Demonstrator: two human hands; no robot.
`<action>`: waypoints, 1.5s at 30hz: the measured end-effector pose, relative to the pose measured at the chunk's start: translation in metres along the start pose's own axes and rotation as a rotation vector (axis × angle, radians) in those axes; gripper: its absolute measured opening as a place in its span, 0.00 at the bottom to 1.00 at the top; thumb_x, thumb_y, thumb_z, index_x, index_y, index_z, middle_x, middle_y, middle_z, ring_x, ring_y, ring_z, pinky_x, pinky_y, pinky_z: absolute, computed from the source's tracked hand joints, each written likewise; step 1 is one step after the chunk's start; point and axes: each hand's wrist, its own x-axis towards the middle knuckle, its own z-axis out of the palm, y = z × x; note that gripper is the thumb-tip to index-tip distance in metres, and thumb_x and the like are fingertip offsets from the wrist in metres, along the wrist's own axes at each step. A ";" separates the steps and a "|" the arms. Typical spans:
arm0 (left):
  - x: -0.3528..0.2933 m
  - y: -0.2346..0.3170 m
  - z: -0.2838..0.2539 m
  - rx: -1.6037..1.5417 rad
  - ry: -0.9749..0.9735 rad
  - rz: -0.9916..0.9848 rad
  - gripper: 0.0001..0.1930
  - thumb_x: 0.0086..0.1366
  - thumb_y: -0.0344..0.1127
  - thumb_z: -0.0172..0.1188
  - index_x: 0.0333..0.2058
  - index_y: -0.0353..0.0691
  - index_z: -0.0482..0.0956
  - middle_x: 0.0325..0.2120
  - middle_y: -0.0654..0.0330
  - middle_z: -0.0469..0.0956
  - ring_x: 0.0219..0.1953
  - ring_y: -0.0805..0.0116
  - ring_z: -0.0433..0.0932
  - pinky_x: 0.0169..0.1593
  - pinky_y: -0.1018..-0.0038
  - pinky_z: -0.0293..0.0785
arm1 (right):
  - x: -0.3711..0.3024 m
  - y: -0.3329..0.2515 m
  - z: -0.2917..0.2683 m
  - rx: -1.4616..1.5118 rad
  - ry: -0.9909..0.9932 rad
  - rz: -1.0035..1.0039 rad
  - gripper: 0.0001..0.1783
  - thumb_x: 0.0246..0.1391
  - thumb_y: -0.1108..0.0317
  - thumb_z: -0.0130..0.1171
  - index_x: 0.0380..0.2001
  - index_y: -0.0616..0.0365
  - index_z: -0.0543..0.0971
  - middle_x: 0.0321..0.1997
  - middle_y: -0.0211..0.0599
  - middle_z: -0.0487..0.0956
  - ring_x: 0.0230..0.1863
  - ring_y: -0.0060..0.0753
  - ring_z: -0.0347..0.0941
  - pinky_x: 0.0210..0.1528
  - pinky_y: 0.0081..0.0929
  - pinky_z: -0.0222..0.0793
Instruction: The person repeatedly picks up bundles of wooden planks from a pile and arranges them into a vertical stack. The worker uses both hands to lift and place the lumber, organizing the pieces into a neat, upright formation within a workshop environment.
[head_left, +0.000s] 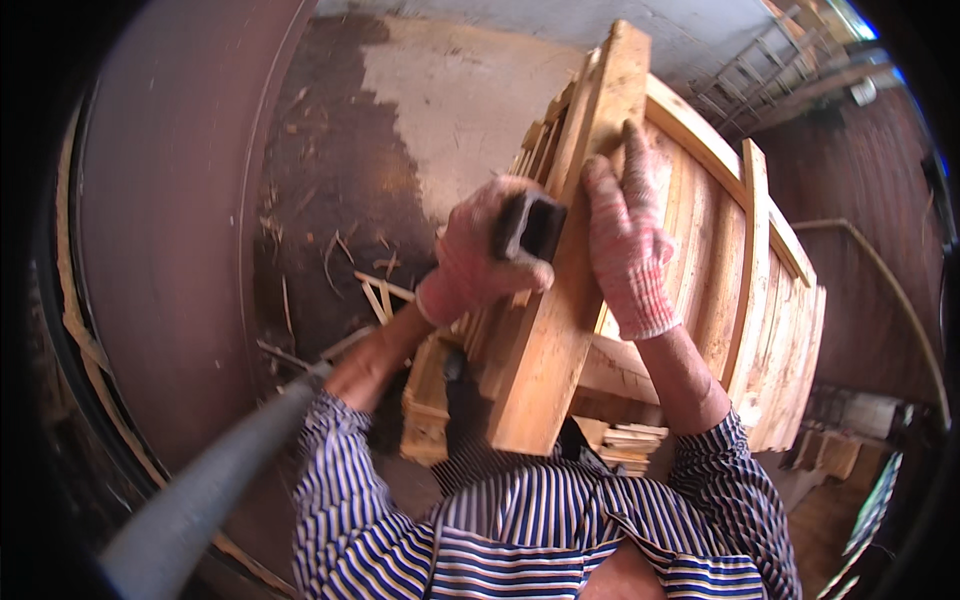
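My left hand (470,250), in a red-and-white knit work glove, is closed round a dark, box-shaped tool (532,228) with a squared end. It holds the tool against the left side of a long wooden beam (560,345); the exact kind of tool cannot be made out. My right hand (630,240), gloved alike, lies along the beam's right edge with its fingers stretched out, holding nothing. The beam slants from near my chest up to the far middle. Just right of it is a slatted wooden panel (700,230) with crosspieces.
A grey pole (215,490) runs up from the lower left. Wood scraps (385,290) litter the dark-stained floor beside a brown panel (170,190). Short boards (630,447) are stacked under the beam's near end. A metal ladder-like frame (755,70) stands at the back right.
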 end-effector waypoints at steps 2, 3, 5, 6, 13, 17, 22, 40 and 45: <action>0.006 0.000 0.005 -0.095 0.007 0.003 0.40 0.37 0.54 0.77 0.49 0.40 0.76 0.38 0.54 0.80 0.38 0.53 0.81 0.43 0.63 0.78 | 0.001 0.007 -0.002 0.021 0.030 0.003 0.34 0.69 0.59 0.52 0.72 0.58 0.58 0.75 0.54 0.58 0.78 0.46 0.49 0.76 0.36 0.45; 0.004 -0.005 0.009 -0.111 0.048 0.039 0.41 0.36 0.55 0.76 0.49 0.39 0.76 0.38 0.53 0.80 0.38 0.54 0.81 0.44 0.64 0.78 | 0.000 0.001 -0.006 -0.052 -0.007 0.051 0.34 0.69 0.59 0.52 0.73 0.58 0.57 0.75 0.56 0.57 0.78 0.47 0.47 0.77 0.37 0.45; -0.002 0.001 -0.001 -0.065 0.046 0.048 0.46 0.35 0.61 0.79 0.51 0.38 0.75 0.39 0.55 0.80 0.39 0.60 0.81 0.45 0.66 0.78 | -0.003 -0.007 0.000 0.077 -0.008 0.029 0.34 0.69 0.59 0.52 0.72 0.58 0.58 0.76 0.57 0.55 0.79 0.50 0.45 0.77 0.38 0.44; -0.001 -0.003 0.006 -0.123 0.031 0.042 0.48 0.37 0.64 0.79 0.51 0.37 0.75 0.40 0.55 0.80 0.40 0.62 0.81 0.45 0.67 0.77 | -0.004 -0.007 -0.002 -0.004 0.038 -0.010 0.33 0.68 0.60 0.52 0.71 0.60 0.59 0.75 0.58 0.57 0.77 0.53 0.49 0.76 0.40 0.45; -0.018 -0.012 0.013 -0.560 0.006 -0.274 0.31 0.70 0.57 0.54 0.56 0.34 0.68 0.51 0.52 0.74 0.50 0.64 0.75 0.56 0.67 0.72 | -0.005 -0.004 -0.004 -0.007 0.086 -0.027 0.33 0.66 0.61 0.51 0.69 0.63 0.60 0.70 0.63 0.60 0.72 0.62 0.55 0.74 0.46 0.48; -0.022 -0.014 0.007 -0.428 -0.005 -0.251 0.25 0.72 0.49 0.52 0.57 0.33 0.68 0.54 0.50 0.71 0.54 0.61 0.73 0.58 0.65 0.71 | -0.008 -0.007 -0.006 0.093 0.108 0.011 0.32 0.67 0.60 0.50 0.70 0.62 0.60 0.70 0.62 0.61 0.73 0.60 0.55 0.74 0.46 0.48; -0.030 -0.022 0.010 -0.591 0.096 -0.376 0.31 0.61 0.45 0.67 0.57 0.35 0.67 0.54 0.50 0.70 0.54 0.60 0.73 0.58 0.64 0.71 | -0.012 -0.012 -0.013 0.185 0.130 0.057 0.31 0.69 0.62 0.49 0.70 0.61 0.60 0.72 0.65 0.59 0.74 0.66 0.51 0.75 0.48 0.48; -0.013 -0.012 0.000 -0.230 -0.095 -0.212 0.34 0.62 0.43 0.68 0.61 0.35 0.64 0.55 0.53 0.71 0.56 0.62 0.73 0.59 0.65 0.71 | 0.002 0.018 0.015 0.487 0.121 0.269 0.44 0.64 0.49 0.54 0.73 0.63 0.53 0.75 0.61 0.55 0.77 0.55 0.49 0.77 0.38 0.42; -0.009 -0.032 -0.031 -0.419 -0.080 -0.259 0.49 0.48 0.58 0.78 0.62 0.37 0.64 0.55 0.56 0.74 0.56 0.66 0.74 0.60 0.68 0.71 | -0.001 0.035 0.009 0.354 0.090 0.153 0.44 0.66 0.45 0.50 0.73 0.65 0.52 0.75 0.63 0.55 0.77 0.56 0.50 0.76 0.37 0.44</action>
